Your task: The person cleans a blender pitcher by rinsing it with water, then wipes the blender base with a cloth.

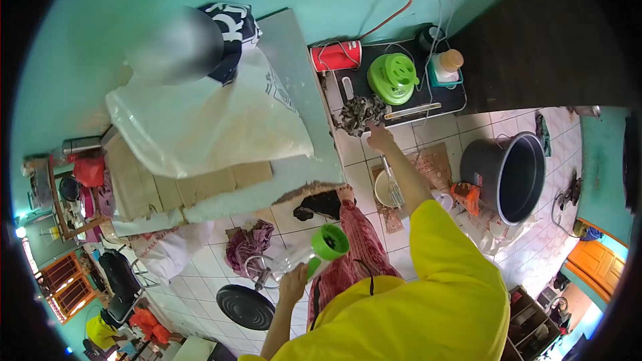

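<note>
The tiled floor (pixel 374 154) carries all items. A large dark pot (pixel 505 177) stands open at the right, well apart from both hands. A black tray (pixel 374 80) lies against the wall, bearing a green lid (pixel 394 78) and a red cylinder (pixel 336 55).

The left hand (pixel 292 285) is closed around the green handle of a clear jug (pixel 314 254), which is held tilted above the floor; its green rim (pixel 331 241) faces the camera. A black round base (pixel 245 306) lies just beside this hand.

The right hand (pixel 379 138) is extended toward a crumpled dark cloth (pixel 361 113) at the tray edge. Its grip is closed, touching the cloth; whether it has hold cannot be told. A whisk (pixel 393 190) rests in a bowl below the forearm.
</note>
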